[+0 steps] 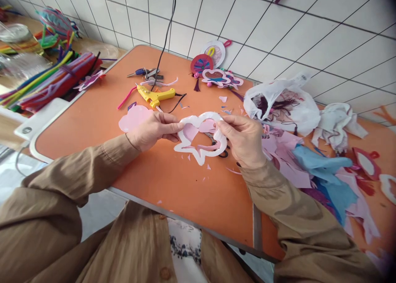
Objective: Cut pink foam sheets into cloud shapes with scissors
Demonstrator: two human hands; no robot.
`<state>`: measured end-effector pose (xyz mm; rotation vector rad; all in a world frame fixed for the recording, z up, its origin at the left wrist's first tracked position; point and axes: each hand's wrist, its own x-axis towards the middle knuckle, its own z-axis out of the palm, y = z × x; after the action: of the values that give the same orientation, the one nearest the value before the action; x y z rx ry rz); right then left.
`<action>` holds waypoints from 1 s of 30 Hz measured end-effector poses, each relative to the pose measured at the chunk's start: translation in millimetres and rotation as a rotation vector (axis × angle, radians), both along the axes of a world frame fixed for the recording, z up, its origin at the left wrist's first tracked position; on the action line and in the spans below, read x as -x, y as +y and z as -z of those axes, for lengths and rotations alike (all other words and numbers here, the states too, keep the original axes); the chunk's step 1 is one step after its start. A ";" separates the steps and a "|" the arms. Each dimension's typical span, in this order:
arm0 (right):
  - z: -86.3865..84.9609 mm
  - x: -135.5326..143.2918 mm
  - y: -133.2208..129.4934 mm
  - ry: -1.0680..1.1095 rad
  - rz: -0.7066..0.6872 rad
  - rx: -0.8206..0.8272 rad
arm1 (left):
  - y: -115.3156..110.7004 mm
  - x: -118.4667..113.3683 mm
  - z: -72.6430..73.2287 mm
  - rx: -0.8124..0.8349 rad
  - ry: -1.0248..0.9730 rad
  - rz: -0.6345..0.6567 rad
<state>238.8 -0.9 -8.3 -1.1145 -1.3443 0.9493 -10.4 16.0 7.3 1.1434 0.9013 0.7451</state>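
Note:
A white frame-like cutout (200, 156) with a wavy, pointed outline and an open middle is held up above the orange table. My left hand (154, 130) pinches its left edge between thumb and fingers. On the other side, my right hand (244, 139) grips the right edge the same way. Pink pieces and the table show through the opening. Behind the cutout, dark scissors (223, 152) lie partly hidden. A pink cloud-shaped piece (133, 117) rests beside my left hand, partly covered by it.
A yellow glue gun (156, 95) with a black cord lies near keys (151, 74). Finished round ornaments (201, 64) lean by the tiled wall. A white plastic bag (305, 114) and pink and blue scraps (321, 159) cover the right. Pipe cleaners (62, 85) are piled left.

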 end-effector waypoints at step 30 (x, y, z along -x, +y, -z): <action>3.6 4.2 -2.2 -0.068 -0.034 -0.075 | -3.7 -3.8 -8.3 -0.280 0.241 -0.125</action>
<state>234.6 -3.1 -11.9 -1.0777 -1.4465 0.8853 -6.6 12.4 15.7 1.4570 1.1018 0.8671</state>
